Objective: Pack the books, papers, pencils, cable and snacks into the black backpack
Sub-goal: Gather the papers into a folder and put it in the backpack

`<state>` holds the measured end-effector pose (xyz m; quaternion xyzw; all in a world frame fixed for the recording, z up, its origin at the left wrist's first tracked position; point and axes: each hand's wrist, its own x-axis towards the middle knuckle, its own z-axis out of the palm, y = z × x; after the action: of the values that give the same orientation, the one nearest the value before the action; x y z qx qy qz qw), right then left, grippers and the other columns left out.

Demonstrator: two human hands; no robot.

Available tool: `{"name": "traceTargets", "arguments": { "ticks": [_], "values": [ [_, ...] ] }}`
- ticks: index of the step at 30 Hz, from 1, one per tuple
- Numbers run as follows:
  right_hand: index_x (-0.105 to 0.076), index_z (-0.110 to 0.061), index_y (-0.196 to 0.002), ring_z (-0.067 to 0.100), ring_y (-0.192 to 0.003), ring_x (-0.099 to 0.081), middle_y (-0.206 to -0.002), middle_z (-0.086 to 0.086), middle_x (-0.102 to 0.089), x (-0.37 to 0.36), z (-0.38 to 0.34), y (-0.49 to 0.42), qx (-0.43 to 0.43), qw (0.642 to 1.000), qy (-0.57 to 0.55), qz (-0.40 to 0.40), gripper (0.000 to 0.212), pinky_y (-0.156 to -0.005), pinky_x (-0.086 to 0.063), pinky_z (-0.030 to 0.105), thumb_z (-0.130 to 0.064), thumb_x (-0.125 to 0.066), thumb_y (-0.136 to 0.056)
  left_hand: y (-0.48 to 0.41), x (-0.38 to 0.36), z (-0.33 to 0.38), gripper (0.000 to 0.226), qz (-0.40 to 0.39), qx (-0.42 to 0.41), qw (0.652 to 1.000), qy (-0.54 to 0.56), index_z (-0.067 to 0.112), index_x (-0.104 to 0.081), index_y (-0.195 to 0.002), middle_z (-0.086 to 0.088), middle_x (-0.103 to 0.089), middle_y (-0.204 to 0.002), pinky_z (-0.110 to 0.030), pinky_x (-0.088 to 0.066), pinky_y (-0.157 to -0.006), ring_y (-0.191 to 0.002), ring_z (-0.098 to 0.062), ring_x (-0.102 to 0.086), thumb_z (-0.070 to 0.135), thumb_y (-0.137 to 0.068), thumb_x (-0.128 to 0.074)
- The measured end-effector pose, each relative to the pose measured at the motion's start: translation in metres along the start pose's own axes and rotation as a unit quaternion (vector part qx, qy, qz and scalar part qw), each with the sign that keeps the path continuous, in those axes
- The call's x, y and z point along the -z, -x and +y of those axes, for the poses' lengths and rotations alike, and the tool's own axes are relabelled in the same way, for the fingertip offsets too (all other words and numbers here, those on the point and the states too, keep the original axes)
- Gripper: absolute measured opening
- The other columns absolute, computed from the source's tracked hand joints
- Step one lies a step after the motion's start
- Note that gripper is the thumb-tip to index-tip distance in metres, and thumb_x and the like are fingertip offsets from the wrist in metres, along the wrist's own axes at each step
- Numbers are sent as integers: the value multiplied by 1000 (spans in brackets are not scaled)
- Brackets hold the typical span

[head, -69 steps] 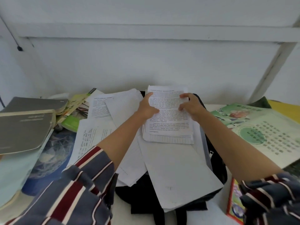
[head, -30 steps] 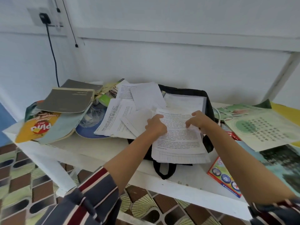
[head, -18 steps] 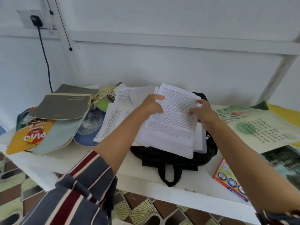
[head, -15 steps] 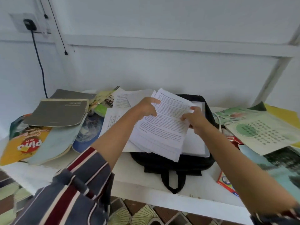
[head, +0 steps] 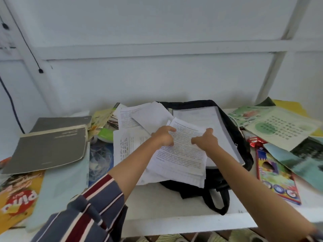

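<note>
You have just one camera, and it sits on your head. It looks forward and down, past your two arms, at the white table point(head: 174, 203) close in front of you. The white wall point(head: 157, 75) fills the top half. The wide lens bends the edges. No second view shares this scene.

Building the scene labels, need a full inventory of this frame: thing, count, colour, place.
black backpack: one, black, centre of the shelf.
printed paper stack: one, white, over the backpack, held.
loose sheets: several, white, left of the backpack.
grey books: two, grey, stacked at left.
snack bag: one, orange, near-left corner.
pencil box: one, multicoloured, right of the backpack.
green charts: a few, green and cream, far right.
wall cable: one, black, upper left.
left hand: grip on the stack's left edge.
right hand: grip on its right edge.
</note>
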<state>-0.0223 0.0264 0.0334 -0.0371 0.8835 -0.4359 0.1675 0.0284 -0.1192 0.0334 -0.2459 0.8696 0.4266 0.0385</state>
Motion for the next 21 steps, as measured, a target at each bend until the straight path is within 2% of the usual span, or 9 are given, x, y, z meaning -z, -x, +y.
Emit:
{"name": "traceTargets", "arguments": {
  "ticks": [2,4,6,8,12,15,17,19,21],
  "values": [
    [-15,-4,-141,35,-116,-44,-135,23,-36,5,-1,1,-18,998,-64,7,75,-78,-40,34,-4,-62,-82,0,2,-2,73,-3,0,999,40,27,-46,-135,-7,-35,-145,-38,-37,-108,-130,-29,-36,-9,-75,-67],
    [-12,0,-142,35,-123,-39,-138,23,-34,11,-1,2,-30,992,-119,8,77,-83,-38,34,4,-60,-82,1,4,-2,77,-8,-6,998,63,27,-41,-138,-9,-31,-145,-31,-39,-104,-130,-28,-37,-11,-76,-66],
    [-11,1,-144,36,-125,-38,-139,22,-33,15,0,3,-44,987,-154,10,79,-85,-39,34,10,-58,-81,6,6,1,74,-25,-18,995,98,22,-42,-138,-10,-36,-143,-27,-40,-98,-128,-27,-41,-14,-77,-63],
    [-15,-1,-143,36,-120,-41,-136,22,-36,15,2,3,-48,984,-173,16,77,-85,-41,37,13,-56,-79,12,9,6,68,-44,-19,991,127,16,-47,-135,-13,-42,-140,-30,-43,-100,-125,-28,-45,-17,-78,-60],
    [-20,-5,-141,29,-98,-42,-117,19,-42,20,2,11,-28,985,-166,27,70,-79,-41,36,16,-51,-81,22,14,16,58,-79,-18,981,177,11,-54,-128,-16,-49,-134,-33,-48,-96,-119,-29,-52,-20,-80,-55],
    [-20,-9,-140,28,-94,-44,-120,21,-42,33,-7,14,-4,981,-190,43,72,-82,-46,40,16,-51,-80,25,20,25,54,-81,-37,967,237,9,-56,-126,-15,-52,-132,-32,-48,-94,-117,-28,-54,-21,-82,-51],
    [-24,-10,-139,23,-86,-46,-121,21,-43,43,-18,15,25,979,-191,65,71,-71,-48,34,16,-52,-79,24,25,32,54,-88,-48,953,285,10,-55,-126,-15,-53,-132,-37,-47,-97,-116,-30,-55,-21,-83,-49],
    [-26,-11,-139,17,-74,-46,-114,17,-43,54,-34,15,73,973,-202,83,70,-55,-41,23,17,-51,-80,23,32,38,55,-91,-62,938,329,10,-53,-128,-13,-51,-134,-41,-45,-100,-119,-31,-53,-21,-84,-48],
    [-24,-16,-140,21,-83,-51,-116,16,-45,64,-53,10,127,966,-212,82,76,-53,-40,22,17,-54,-79,19,46,43,56,-77,-76,919,380,11,-52,-130,-10,-52,-132,-42,-45,-98,-120,-30,-52,-21,-84,-47]
  ]
}}
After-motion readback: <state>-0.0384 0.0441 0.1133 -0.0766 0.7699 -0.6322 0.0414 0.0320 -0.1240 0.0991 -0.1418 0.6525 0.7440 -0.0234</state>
